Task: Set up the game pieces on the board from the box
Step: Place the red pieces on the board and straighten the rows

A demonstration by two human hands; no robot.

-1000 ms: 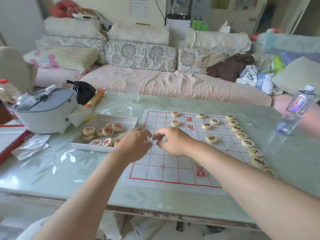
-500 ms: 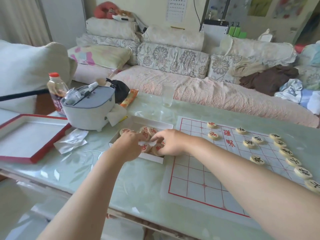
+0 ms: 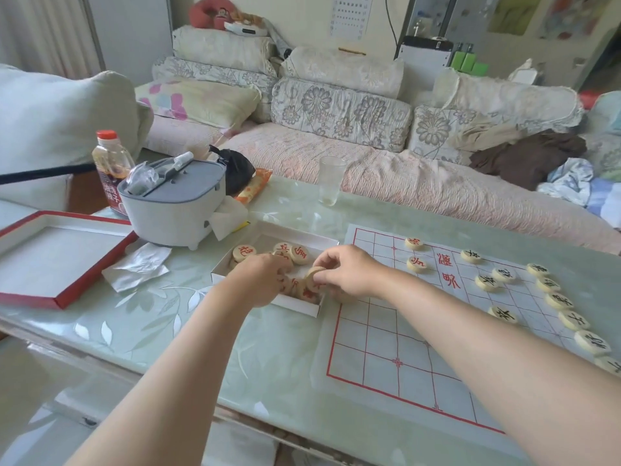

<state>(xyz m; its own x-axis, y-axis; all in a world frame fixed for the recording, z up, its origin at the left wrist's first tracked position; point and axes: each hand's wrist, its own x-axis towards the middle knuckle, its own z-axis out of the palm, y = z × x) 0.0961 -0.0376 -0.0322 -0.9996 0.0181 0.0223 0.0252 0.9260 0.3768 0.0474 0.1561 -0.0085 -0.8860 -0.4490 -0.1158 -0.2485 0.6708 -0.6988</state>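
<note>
A white box (image 3: 268, 232) on the table holds several round wooden pieces with red characters (image 3: 244, 253). Right of it lies the paper board with red grid lines (image 3: 396, 331). Black-lettered pieces (image 3: 557, 301) line its right edge, and two red-lettered pieces (image 3: 416, 264) sit near its far side. My right hand (image 3: 349, 272) pinches one tilted piece (image 3: 314, 275) at the box's right end. My left hand (image 3: 262, 280) reaches into the box, fingers down among the pieces; what it holds is hidden.
The red-rimmed box lid (image 3: 50, 260) lies at the left. A grey-lidded white container (image 3: 174, 203), a sauce bottle (image 3: 112, 169), crumpled tissue (image 3: 137, 265), a black bag (image 3: 235, 169) and a clear glass (image 3: 331, 179) stand behind the box. A sofa runs along the far side.
Both hands moved left from the board to the box. My right hand has lifted one piece up on its edge; the view swung left.
</note>
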